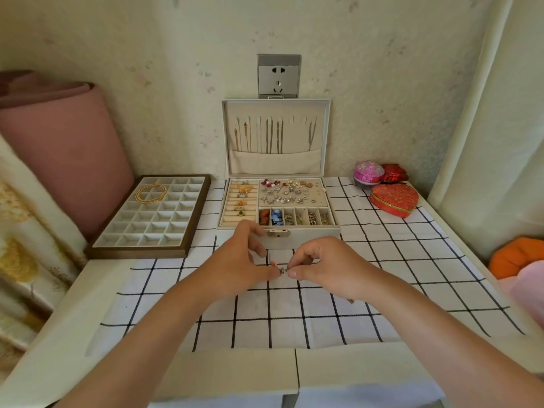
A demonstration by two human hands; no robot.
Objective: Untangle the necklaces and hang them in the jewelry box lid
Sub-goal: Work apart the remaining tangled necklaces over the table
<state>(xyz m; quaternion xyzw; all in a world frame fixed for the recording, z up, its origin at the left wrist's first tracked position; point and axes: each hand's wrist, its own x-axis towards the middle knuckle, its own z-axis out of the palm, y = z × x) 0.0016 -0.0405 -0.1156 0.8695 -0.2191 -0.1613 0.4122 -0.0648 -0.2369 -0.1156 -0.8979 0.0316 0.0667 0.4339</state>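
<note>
Left hand [244,262] and right hand [326,267]: both pinching a small silvery necklace knot [283,271] between thumb and fingertips, over the checked cloth [323,325]. Jewelry box [309,235]: sitting just beyond, its lid [275,163] standing upright, several chains [272,136] hanging inside. Compartment tray [138,253]: lying left, holding gold bangles [151,192].
</note>
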